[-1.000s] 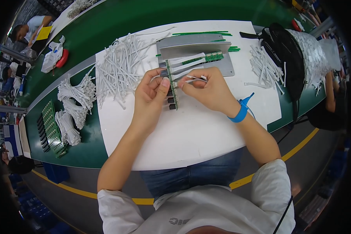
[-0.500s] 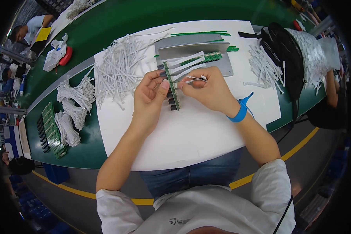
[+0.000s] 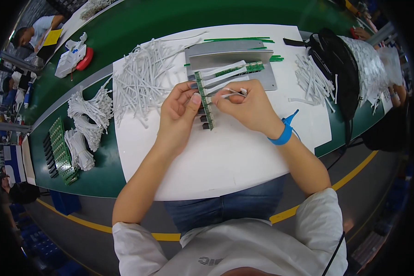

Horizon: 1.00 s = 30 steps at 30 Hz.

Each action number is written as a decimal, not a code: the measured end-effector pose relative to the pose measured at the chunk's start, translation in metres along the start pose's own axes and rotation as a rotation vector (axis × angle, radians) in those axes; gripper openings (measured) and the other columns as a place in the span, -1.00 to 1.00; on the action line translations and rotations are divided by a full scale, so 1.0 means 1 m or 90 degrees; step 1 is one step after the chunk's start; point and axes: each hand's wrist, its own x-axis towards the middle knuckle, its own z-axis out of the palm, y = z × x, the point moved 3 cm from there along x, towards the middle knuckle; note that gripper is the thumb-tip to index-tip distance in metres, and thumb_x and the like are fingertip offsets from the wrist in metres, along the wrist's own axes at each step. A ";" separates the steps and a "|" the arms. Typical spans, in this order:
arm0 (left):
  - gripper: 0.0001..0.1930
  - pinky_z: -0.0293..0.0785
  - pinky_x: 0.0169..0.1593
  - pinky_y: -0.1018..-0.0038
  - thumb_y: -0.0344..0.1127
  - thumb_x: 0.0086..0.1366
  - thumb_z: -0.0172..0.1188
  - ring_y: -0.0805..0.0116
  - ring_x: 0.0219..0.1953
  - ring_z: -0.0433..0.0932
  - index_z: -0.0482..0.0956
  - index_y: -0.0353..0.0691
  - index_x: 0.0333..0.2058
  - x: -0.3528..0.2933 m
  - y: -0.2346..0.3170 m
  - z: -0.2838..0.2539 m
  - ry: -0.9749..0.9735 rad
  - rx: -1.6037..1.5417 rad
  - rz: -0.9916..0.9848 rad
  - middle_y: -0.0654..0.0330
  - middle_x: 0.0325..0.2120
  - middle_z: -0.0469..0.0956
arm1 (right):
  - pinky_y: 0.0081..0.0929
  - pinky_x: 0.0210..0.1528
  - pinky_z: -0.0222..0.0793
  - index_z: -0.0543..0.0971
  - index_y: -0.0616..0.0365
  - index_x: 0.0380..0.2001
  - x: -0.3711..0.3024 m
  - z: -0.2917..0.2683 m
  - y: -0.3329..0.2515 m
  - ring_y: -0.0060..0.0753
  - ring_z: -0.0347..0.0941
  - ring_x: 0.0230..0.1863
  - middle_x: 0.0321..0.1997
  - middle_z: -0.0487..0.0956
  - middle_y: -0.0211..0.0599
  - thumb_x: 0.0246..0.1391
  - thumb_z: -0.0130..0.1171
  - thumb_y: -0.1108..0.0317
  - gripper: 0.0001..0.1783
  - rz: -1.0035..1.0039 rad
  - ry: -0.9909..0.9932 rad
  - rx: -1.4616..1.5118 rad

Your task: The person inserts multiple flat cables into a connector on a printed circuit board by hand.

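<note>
Near the far edge of the white tabletop (image 3: pixel 225 161), the left hand (image 3: pixel 179 110) is still gripping the narrow green circuit-board strip (image 3: pixel 205 103) while the right hand (image 3: pixel 248 106) is pinching, apparently, a thin white cable (image 3: pixel 229 93) toward it, barely shifting.

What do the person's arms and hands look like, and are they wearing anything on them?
Both hands are bare, with no gloves: the left hand and the right hand. The forearms are bare too. Short white sleeves cover only the upper arms. Around the right wrist is a bright blue wristband with a loose tail sticking out. No rings or watch can be seen.
</note>
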 end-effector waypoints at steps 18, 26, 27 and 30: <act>-0.71 0.44 -0.09 0.56 -0.35 0.37 0.07 0.53 -0.19 0.49 0.31 -0.30 0.01 -0.003 -0.003 0.003 0.017 0.024 0.011 0.19 -0.16 0.52 | -0.78 -0.48 0.23 0.63 0.35 -0.46 -0.001 -0.003 -0.011 -0.87 0.28 -0.52 -0.56 0.53 -0.53 -0.08 0.30 0.46 -0.86 0.025 -0.028 -0.013; -0.72 0.43 -0.13 0.59 -0.36 0.37 0.06 0.56 -0.21 0.48 0.31 -0.29 0.00 -0.004 -0.004 0.002 0.005 0.035 0.016 0.21 -0.15 0.49 | -0.77 -0.47 0.24 0.63 0.34 -0.44 0.000 -0.008 -0.011 -0.85 0.28 -0.52 -0.56 0.54 -0.49 -0.06 0.27 0.47 -0.87 -0.004 -0.078 -0.103; -0.72 0.43 -0.14 0.60 -0.36 0.37 0.06 0.57 -0.22 0.47 0.31 -0.28 0.00 -0.004 -0.003 0.003 0.001 0.030 0.016 0.22 -0.15 0.48 | -0.77 -0.47 0.24 0.63 0.33 -0.44 0.000 -0.008 -0.012 -0.84 0.27 -0.51 -0.56 0.54 -0.49 -0.06 0.26 0.47 -0.87 -0.003 -0.083 -0.100; -0.72 0.43 -0.14 0.61 -0.34 0.38 0.05 0.58 -0.23 0.47 0.31 -0.28 0.00 -0.004 0.001 0.004 0.001 0.007 -0.009 0.23 -0.16 0.46 | -0.77 -0.48 0.23 0.63 0.33 -0.44 0.001 -0.006 -0.014 -0.85 0.26 -0.52 -0.58 0.53 -0.51 -0.06 0.26 0.47 -0.88 0.006 -0.082 -0.090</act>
